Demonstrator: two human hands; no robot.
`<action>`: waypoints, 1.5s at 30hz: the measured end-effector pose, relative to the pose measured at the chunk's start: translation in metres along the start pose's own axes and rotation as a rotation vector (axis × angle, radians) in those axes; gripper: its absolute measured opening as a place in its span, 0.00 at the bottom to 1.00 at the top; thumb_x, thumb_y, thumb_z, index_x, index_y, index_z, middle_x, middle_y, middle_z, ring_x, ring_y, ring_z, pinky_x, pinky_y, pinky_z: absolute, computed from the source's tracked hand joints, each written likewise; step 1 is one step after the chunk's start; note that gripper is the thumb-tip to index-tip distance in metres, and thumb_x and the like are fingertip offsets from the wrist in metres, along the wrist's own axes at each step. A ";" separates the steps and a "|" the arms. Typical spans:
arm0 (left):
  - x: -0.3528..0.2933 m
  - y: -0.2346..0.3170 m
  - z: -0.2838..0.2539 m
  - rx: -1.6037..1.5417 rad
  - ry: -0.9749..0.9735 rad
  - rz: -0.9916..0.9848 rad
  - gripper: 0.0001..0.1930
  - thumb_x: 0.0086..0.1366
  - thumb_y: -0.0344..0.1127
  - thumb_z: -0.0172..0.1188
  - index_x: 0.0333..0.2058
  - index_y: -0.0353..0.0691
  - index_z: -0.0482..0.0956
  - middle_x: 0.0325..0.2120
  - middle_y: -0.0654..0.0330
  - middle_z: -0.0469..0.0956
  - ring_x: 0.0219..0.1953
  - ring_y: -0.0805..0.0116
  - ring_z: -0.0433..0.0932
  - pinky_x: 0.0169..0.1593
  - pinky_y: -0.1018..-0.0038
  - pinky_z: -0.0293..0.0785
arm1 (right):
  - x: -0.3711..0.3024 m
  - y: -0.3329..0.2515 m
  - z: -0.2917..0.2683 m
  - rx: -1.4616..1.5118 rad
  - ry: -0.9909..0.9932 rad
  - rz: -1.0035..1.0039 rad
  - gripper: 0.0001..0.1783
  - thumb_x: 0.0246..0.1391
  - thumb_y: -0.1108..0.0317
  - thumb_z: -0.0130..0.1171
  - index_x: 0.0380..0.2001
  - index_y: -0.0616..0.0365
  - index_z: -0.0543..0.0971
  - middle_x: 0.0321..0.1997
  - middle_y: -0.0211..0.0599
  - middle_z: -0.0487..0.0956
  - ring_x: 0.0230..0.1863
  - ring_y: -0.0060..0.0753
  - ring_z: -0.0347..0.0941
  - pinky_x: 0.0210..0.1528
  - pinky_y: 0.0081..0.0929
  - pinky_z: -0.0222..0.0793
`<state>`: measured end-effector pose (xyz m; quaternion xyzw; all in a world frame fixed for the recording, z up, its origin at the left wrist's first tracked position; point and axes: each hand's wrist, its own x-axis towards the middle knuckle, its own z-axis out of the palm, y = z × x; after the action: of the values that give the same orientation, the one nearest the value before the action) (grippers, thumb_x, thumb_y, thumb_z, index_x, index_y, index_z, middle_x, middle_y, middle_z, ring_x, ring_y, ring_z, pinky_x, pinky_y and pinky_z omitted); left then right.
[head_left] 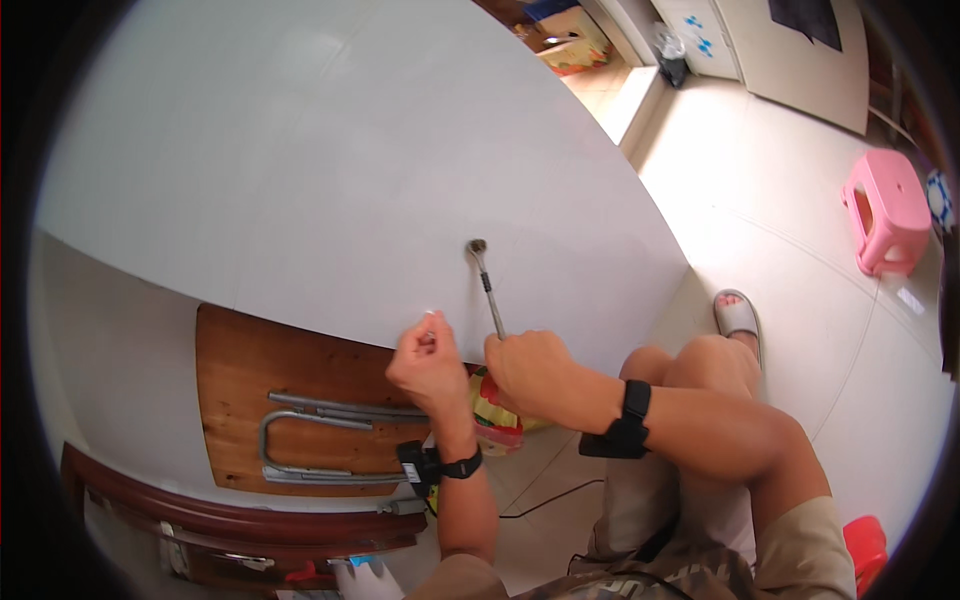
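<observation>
My right hand (540, 372) is closed round the near end of a slim metal rod with a small round head (489, 290). A dark ribbed collar sits partway along it. Its round, dark-centred head lies over the white tabletop (300, 170), pointing away from me; whether it touches the surface I cannot tell. To its left, my left hand (428, 362) is raised at the table's near edge, fingers curled and thumb and forefinger pinched. Something small and whitish shows at those fingertips, too small to name.
Below the table edge, a wooden board with folded metal legs (320, 420) leans at the left. A colourful bag (495, 415) sits under my hands, with a black cable (550, 495) nearby. A pink stool (890, 215) stands on the tiled floor at right, a red object (865, 550) at lower right.
</observation>
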<state>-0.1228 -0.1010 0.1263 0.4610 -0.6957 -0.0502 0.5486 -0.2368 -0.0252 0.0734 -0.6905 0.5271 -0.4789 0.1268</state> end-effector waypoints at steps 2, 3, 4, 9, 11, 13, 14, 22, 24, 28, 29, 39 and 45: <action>-0.020 -0.004 0.012 0.240 -0.050 0.094 0.08 0.60 0.30 0.69 0.28 0.30 0.82 0.18 0.64 0.76 0.20 0.78 0.74 0.24 0.79 0.68 | 0.000 0.009 -0.004 -0.024 -0.022 -0.025 0.13 0.43 0.69 0.62 0.27 0.65 0.71 0.21 0.51 0.78 0.24 0.57 0.78 0.25 0.45 0.73; -0.030 -0.019 0.013 0.181 -0.062 0.075 0.10 0.60 0.32 0.69 0.26 0.31 0.82 0.17 0.64 0.76 0.20 0.77 0.74 0.24 0.77 0.68 | 0.001 0.006 -0.006 0.013 -0.060 0.029 0.14 0.44 0.68 0.62 0.30 0.66 0.71 0.21 0.50 0.78 0.24 0.58 0.78 0.26 0.46 0.73; -0.040 -0.034 0.011 0.126 -0.070 0.056 0.12 0.61 0.35 0.68 0.24 0.31 0.82 0.16 0.64 0.76 0.21 0.76 0.74 0.25 0.76 0.68 | 0.003 -0.001 -0.007 0.052 -0.104 0.078 0.15 0.45 0.68 0.61 0.32 0.67 0.71 0.20 0.49 0.78 0.23 0.59 0.77 0.27 0.47 0.73; -0.132 -0.087 -0.010 -0.017 -0.245 -0.119 0.11 0.57 0.36 0.68 0.26 0.34 0.80 0.19 0.49 0.78 0.23 0.69 0.77 0.31 0.71 0.73 | -0.001 -0.013 -0.017 0.053 -0.136 -0.040 0.30 0.46 0.71 0.61 0.53 0.66 0.66 0.28 0.53 0.77 0.28 0.60 0.76 0.29 0.48 0.71; -0.165 -0.074 -0.020 0.149 -0.340 -0.151 0.11 0.57 0.35 0.68 0.25 0.33 0.78 0.19 0.49 0.77 0.23 0.72 0.77 0.30 0.71 0.72 | -0.008 -0.017 -0.027 0.057 -0.125 -0.118 0.38 0.45 0.73 0.61 0.62 0.64 0.62 0.31 0.54 0.76 0.28 0.59 0.76 0.29 0.48 0.71; -0.196 -0.087 -0.035 0.219 -0.377 -0.206 0.11 0.58 0.35 0.68 0.25 0.33 0.78 0.18 0.51 0.78 0.23 0.74 0.76 0.30 0.72 0.72 | -0.012 -0.031 -0.037 0.033 -0.272 -0.093 0.51 0.45 0.78 0.59 0.73 0.57 0.51 0.36 0.54 0.73 0.29 0.57 0.74 0.29 0.44 0.70; -0.207 -0.090 -0.039 0.194 -0.417 -0.311 0.11 0.58 0.34 0.68 0.26 0.33 0.79 0.18 0.53 0.79 0.23 0.76 0.76 0.30 0.73 0.72 | -0.010 -0.035 -0.037 0.024 -0.290 -0.102 0.51 0.45 0.78 0.59 0.73 0.57 0.51 0.36 0.54 0.73 0.29 0.57 0.74 0.29 0.44 0.70; -0.209 -0.105 -0.039 0.053 -0.392 -0.470 0.08 0.60 0.32 0.67 0.29 0.32 0.82 0.19 0.61 0.82 0.23 0.80 0.77 0.31 0.77 0.74 | -0.009 -0.044 -0.005 0.038 -0.064 -0.091 0.53 0.45 0.83 0.55 0.75 0.57 0.46 0.36 0.51 0.74 0.28 0.55 0.73 0.30 0.45 0.70; -0.209 -0.111 -0.037 -0.043 -0.388 -0.516 0.07 0.60 0.31 0.67 0.31 0.33 0.83 0.21 0.62 0.82 0.24 0.80 0.78 0.31 0.78 0.74 | -0.008 -0.043 -0.002 0.032 -0.055 -0.085 0.54 0.43 0.83 0.54 0.75 0.58 0.46 0.35 0.50 0.74 0.28 0.54 0.73 0.29 0.44 0.71; -0.213 -0.116 -0.037 -0.216 -0.371 -0.608 0.06 0.61 0.31 0.67 0.32 0.33 0.84 0.22 0.61 0.83 0.25 0.80 0.78 0.32 0.79 0.74 | -0.002 -0.050 0.004 0.048 0.035 -0.083 0.55 0.42 0.83 0.54 0.75 0.60 0.46 0.34 0.49 0.73 0.26 0.54 0.72 0.29 0.44 0.71; -0.216 -0.116 -0.039 -0.159 -0.377 -0.587 0.06 0.61 0.31 0.67 0.32 0.33 0.84 0.22 0.62 0.83 0.25 0.80 0.78 0.32 0.79 0.74 | -0.002 -0.050 0.006 0.027 0.024 -0.084 0.55 0.42 0.83 0.54 0.75 0.60 0.46 0.34 0.49 0.73 0.26 0.54 0.72 0.29 0.44 0.71; -0.254 -0.156 -0.059 -0.204 -0.351 -0.733 0.07 0.60 0.33 0.67 0.32 0.34 0.83 0.21 0.61 0.81 0.24 0.78 0.77 0.30 0.76 0.74 | 0.010 -0.023 -0.027 -0.050 0.228 0.156 0.47 0.49 0.90 0.38 0.75 0.52 0.52 0.26 0.43 0.76 0.25 0.45 0.74 0.34 0.37 0.74; -0.245 -0.149 -0.048 -0.247 -0.395 -0.761 0.08 0.60 0.33 0.67 0.33 0.34 0.83 0.21 0.61 0.82 0.24 0.78 0.78 0.30 0.77 0.74 | 0.002 -0.051 -0.016 -0.147 0.137 0.167 0.47 0.48 0.88 0.40 0.75 0.54 0.51 0.25 0.46 0.78 0.28 0.50 0.78 0.37 0.40 0.74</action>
<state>-0.0035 0.0060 -0.1163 0.5966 -0.5568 -0.4184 0.3988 -0.2185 -0.0010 0.1175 -0.6173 0.6241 -0.4724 0.0790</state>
